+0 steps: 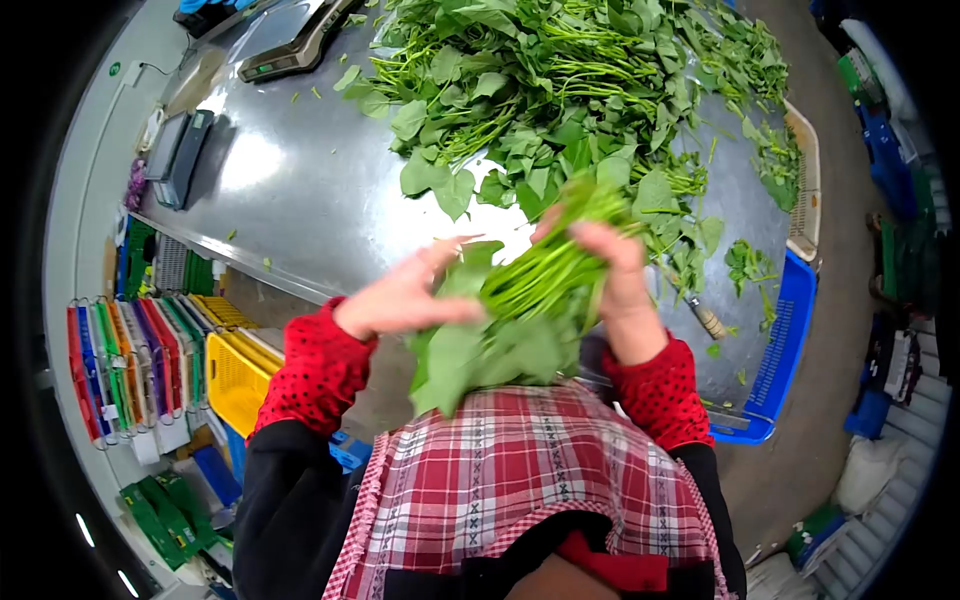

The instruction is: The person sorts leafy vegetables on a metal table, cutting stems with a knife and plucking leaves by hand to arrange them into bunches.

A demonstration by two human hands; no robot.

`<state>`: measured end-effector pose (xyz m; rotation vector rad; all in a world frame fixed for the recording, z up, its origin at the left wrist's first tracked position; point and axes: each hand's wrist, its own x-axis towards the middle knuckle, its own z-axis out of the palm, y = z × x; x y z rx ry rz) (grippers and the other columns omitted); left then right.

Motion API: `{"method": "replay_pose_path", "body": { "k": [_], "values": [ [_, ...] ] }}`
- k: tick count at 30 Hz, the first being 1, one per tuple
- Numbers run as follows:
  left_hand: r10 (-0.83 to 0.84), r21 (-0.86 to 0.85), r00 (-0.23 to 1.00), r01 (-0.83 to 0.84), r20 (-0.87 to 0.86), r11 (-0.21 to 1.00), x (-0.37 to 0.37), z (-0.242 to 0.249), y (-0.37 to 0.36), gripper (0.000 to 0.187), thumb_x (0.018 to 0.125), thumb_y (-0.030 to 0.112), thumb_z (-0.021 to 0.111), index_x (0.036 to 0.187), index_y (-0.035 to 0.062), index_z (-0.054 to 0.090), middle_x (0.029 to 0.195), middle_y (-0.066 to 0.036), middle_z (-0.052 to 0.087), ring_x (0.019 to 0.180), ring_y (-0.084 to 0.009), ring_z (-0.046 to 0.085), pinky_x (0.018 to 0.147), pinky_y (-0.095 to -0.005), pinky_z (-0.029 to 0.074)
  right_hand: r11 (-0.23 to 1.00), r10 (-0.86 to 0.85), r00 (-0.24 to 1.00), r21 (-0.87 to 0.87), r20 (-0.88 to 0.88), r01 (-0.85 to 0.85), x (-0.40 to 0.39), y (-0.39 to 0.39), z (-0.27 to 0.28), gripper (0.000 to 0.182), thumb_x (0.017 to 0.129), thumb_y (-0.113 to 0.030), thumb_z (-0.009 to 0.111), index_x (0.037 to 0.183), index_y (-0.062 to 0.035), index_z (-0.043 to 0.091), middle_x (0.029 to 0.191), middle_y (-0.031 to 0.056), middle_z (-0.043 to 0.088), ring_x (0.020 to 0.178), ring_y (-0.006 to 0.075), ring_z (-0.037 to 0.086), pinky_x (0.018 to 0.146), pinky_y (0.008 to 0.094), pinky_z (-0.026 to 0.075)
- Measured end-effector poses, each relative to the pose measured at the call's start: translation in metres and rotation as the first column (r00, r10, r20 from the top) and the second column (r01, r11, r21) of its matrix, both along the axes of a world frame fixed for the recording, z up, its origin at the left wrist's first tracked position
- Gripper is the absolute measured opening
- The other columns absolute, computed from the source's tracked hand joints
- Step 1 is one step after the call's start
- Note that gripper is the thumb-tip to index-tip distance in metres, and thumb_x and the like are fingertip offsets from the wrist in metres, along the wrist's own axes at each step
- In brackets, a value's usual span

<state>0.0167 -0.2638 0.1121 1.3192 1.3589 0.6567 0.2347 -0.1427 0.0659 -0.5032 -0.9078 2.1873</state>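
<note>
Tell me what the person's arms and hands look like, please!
The left hand and right hand are bare, with no gloves, and a bit blurry. Around each wrist and lower arm is a bright red cuff dotted with black spots. Further up, the arms are covered by plain black sleeves.

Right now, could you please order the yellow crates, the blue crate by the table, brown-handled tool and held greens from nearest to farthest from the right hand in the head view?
1. Held greens: in the right hand.
2. Brown-handled tool: right, on the table.
3. Blue crate: farther right.
4. Yellow crates: far left, past the left hand.
</note>
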Motion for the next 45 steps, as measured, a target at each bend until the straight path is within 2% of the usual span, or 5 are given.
{"method": "replay_pose_path", "body": {
  "k": [4,6,24,29,45],
  "values": [
    [0.461,0.263,0.875,-0.485,0.149,0.834,-0.049,-0.001,0.003,0.063,0.090,0.045,0.048,0.133,-0.0027,0.048,0.132,-0.016,0.054,0.123,-0.0223,0.049,0.105,-0.0356,0.033,0.912,-0.405,0.885,-0.172,-0.231,0.372,0.045,0.046,0.046,0.025,0.085,-0.017,0.063,0.104,0.0001,0.060,0.095,0.0104,0.067,0.084,0.0217,0.065,0.080,0.0377,0.054],
    [0.468,0.217,0.884,-0.457,0.002,0.862,-0.054,-0.003,0.012,0.042,0.093,0.023,0.052,0.125,-0.0041,0.053,0.123,-0.014,0.060,0.115,-0.0203,0.055,0.101,-0.0329,0.039,0.829,-0.535,0.730,0.432,0.425,0.356,0.053,0.060,-0.018,0.025,0.080,-0.012,0.071,0.099,-0.0003,0.059,0.087,0.0061,0.066,0.074,0.0166,0.064,0.072,0.0297,0.052],
    [0.084,0.345,0.881,0.094,-0.466,0.934,0.044,-0.026,0.062,0.037,0.086,0.017,0.061,0.118,-0.0015,0.059,0.101,-0.020,0.066,0.090,-0.0331,0.064,0.080,-0.0374,0.050,0.992,-0.120,0.945,0.014,0.304,0.122,-0.029,0.033,0.014,0.023,0.075,-0.001,0.076,0.090,-0.0045,0.060,0.082,0.0034,0.064,0.069,0.0146,0.061,0.064,0.0278,0.051],
    [0.523,0.729,0.759,-0.094,-0.388,0.678,0.021,0.009,0.038,0.024,0.077,0.022,0.071,0.093,0.0041,0.066,0.080,-0.013,0.063,0.077,-0.0301,0.063,0.067,-0.0373,0.050,0.990,-0.113,0.939,-0.044,0.326,0.135,-0.039,0.025,0.013,0.019,0.076,0.002,0.073,0.091,-0.0019,0.062,0.082,0.0061,0.066,0.069,0.0156,0.063,0.065,0.0291,0.052],
    [0.385,0.564,0.900,-0.213,-0.204,0.798,-0.141,0.011,-0.013,0.014,0.089,0.014,0.059,0.082,0.0025,0.056,0.066,-0.009,0.057,0.055,-0.0197,0.056,0.055,-0.0303,0.047,0.929,0.344,0.841,-0.019,0.418,-0.370,-0.207,-0.034,0.030,0.021,0.088,-0.014,0.065,0.106,-0.0055,0.058,0.089,0.0011,0.061,0.082,0.0111,0.057,0.074,0.0278,0.049]
  ]
}}
